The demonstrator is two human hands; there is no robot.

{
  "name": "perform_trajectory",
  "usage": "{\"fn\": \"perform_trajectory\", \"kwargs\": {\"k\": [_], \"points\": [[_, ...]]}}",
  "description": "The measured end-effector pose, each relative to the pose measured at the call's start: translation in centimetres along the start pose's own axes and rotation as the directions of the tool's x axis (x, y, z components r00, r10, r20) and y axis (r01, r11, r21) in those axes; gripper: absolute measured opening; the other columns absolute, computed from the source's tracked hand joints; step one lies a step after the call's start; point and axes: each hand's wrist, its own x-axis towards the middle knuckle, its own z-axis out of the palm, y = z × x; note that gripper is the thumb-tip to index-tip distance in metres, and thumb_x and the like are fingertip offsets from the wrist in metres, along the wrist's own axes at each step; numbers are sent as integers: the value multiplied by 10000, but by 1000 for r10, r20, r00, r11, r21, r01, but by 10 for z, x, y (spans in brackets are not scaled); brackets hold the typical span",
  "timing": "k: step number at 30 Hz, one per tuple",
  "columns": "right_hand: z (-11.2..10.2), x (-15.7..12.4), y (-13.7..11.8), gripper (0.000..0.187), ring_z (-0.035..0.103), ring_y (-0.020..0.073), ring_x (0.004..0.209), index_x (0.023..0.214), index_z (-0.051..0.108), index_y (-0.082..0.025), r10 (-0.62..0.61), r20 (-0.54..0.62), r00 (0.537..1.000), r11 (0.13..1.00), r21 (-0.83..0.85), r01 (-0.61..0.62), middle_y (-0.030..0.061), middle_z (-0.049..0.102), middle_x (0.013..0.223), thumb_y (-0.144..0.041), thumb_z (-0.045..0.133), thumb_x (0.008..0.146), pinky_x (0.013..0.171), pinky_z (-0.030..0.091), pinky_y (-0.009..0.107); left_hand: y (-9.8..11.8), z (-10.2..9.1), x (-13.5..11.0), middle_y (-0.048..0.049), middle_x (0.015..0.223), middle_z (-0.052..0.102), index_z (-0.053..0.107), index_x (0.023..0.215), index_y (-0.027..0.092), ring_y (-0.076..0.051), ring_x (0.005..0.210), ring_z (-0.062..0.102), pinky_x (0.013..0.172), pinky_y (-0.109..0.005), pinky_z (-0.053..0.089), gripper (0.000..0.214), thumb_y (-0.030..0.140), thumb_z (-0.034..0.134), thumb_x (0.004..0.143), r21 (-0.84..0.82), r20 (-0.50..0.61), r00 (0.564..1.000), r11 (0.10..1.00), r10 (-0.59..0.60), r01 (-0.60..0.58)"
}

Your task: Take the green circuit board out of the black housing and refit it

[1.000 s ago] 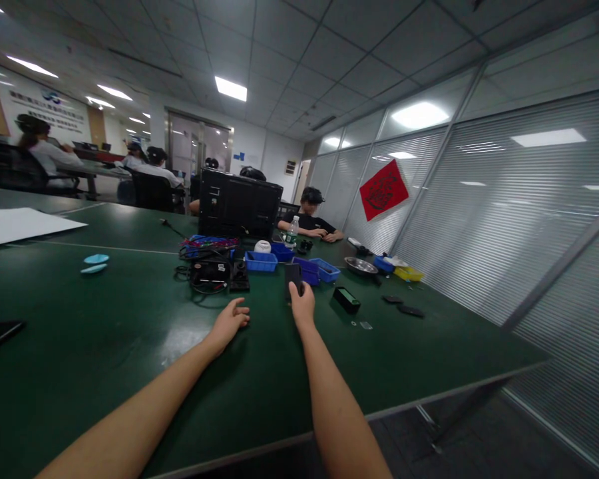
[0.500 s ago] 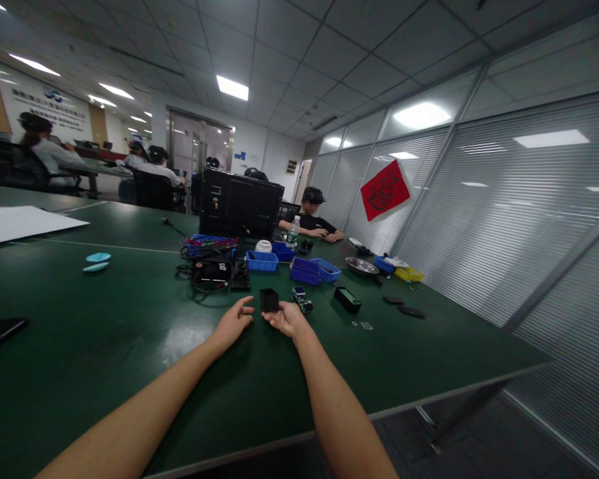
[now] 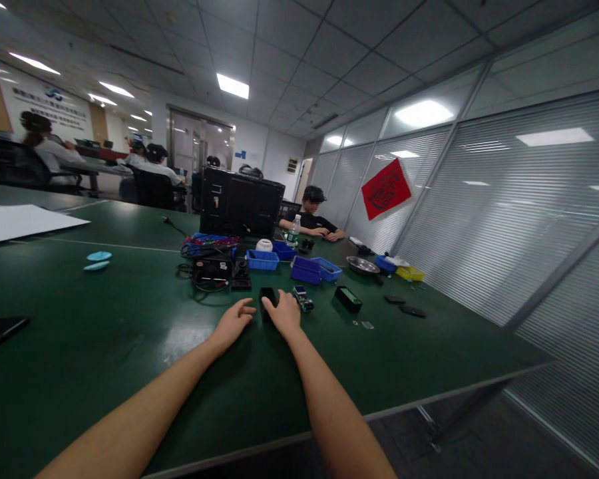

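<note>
Rt hand (image 3: 285, 315) lowered black box (image 3: 266, 295); no legible writing.

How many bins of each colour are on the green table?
Blue bins: 5
Yellow bins: 1
Total: 6

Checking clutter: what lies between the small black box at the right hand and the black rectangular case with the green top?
In the head view, a small multicoloured gadget lies between the small black box and the black rectangular case.

Office, glass partitions (image 3: 504, 219), ceiling tiles (image 3: 329, 40)
</note>
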Motion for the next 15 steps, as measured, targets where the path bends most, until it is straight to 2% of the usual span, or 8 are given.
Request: {"fn": "perform_trajectory", "kwargs": {"k": [2,6,9,12,15], "points": [[2,-1,-2,647,441,273,1099,1233,403,-109,1,56,998,999,-41,2,175,495,1155,-520,474,738,853,363,363,-2,0,1,-78,1009,635,487,1156,155,-138,769,599,700,-249,457,511,123,489,646,8,-16,1000,1000,8,-8],[-2,3,5,450,533,264,971,1097,506,-135,37,164,986,996,-91,-22,151,554,1075,-365,513,710,746,416,344,-4,0,3,-76,1004,626,525,1116,166,-141,756,595,737,-272,456,472,120,498,647,97,-70,996,994,52,-46],[-12,7,17,403,564,253,908,1032,544,-155,29,221,975,997,-76,-13,121,589,1024,-314,551,662,704,424,320,-3,-2,2,-75,1082,591,530,1128,189,-164,837,586,818,-302,435,500,118,532,633,221,-124,985,971,124,-94],[-21,9,26,464,577,218,873,1067,542,-183,-88,314,945,996,49,76,75,612,992,-251,594,611,699,424,285,-2,-5,1,-66,1242,491,484,1196,222,-215,1076,495,948,-332,357,611,149,606,602,327,-127,955,920,268,-215],[-25,8,28,493,577,186,856,1077,557,-186,-280,384,880,948,257,189,50,617,998,-244,629,592,712,427,256,-2,-7,0,-52,1317,425,443,1241,238,-234,1216,367,1035,-343,248,728,191,682,555,368,-36,934,874,355,-318]]}}
